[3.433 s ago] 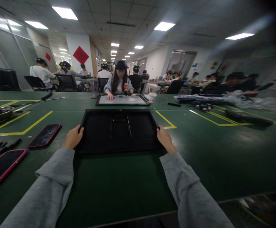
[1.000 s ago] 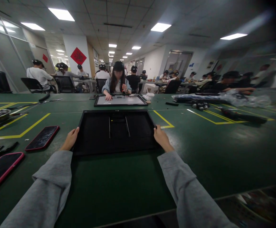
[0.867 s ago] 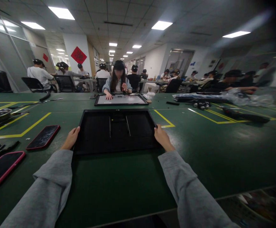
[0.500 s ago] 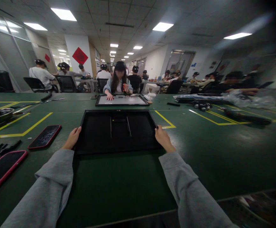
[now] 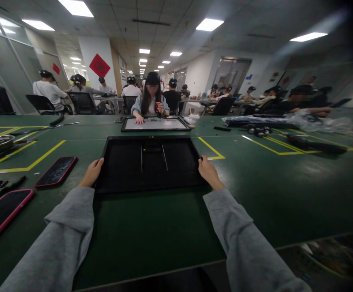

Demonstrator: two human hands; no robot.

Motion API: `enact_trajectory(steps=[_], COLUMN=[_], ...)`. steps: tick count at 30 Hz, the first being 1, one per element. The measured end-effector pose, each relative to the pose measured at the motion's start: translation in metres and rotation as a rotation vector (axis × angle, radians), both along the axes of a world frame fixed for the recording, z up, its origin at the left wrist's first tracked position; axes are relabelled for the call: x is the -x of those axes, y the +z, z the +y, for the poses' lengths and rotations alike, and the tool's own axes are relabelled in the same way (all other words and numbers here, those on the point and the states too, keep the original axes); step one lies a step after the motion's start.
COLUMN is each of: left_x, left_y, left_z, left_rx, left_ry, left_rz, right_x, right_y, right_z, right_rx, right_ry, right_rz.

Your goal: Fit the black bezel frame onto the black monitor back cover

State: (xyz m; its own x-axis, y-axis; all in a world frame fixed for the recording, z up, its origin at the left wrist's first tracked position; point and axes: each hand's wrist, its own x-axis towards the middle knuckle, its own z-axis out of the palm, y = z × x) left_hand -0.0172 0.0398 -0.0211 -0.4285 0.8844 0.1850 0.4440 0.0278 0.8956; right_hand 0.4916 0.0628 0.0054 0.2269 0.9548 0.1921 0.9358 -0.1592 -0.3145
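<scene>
A shallow black monitor casing (image 5: 121, 166) lies in front of me on the green table, its raised rim around a dark inside. Two thin metal strips run across its middle. On its left edge my left hand (image 5: 93, 172) is closed, thumb on top. My right hand (image 5: 209, 172) grips the right edge the same way. The undersides of the fingers are hidden by the rim. Beyond the casing, a flat panel (image 5: 161, 124) with a black frame lies before a person across the table, who rests one hand on it.
Two phones, one nearer (image 5: 4, 215) and one farther (image 5: 56, 171), lie at left by black straps (image 5: 6, 187) and a metal bowl (image 5: 0, 144). A plastic cup (image 5: 192, 120) stands beyond. Plastic-wrapped parts (image 5: 261, 121) and a dark tool-like object (image 5: 316, 144) lie right.
The view has tipped down slightly, so the background appears a little higher. My hands keep hold of the casing's two sides, and its place on the table looks nearly the same.
</scene>
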Motion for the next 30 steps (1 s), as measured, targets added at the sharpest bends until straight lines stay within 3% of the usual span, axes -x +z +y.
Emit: enact_trajectory(steps=[16, 20, 26, 28, 30], left_x=[-0.001, -0.005, 0.0, 0.002, 0.003], left_y=[0.0, 0.011, 0.039, 0.039, 0.033], left_z=[-0.001, -0.01, -0.031, -0.032, -0.03], left_rx=[0.015, 0.04, 0.255, 0.271, 0.215], left_ry=[-0.02, -0.037, -0.204, -0.289, -0.261], left_rz=[0.081, 0.071, -0.04, -0.001, 0.177], right_x=[0.005, 0.004, -0.002, -0.005, -0.007], right_y=[0.002, 0.001, -0.003, -0.004, -0.004], right_z=[-0.001, 0.0, 0.005, 0.006, 0.007], right_rx=[-0.032, -0.027, -0.008, 0.007, 0.012], right_ry=[-0.032, -0.03, 0.024, 0.026, 0.042], right_rz=[-0.001, 0.001, 0.012, 0.022, 0.026])
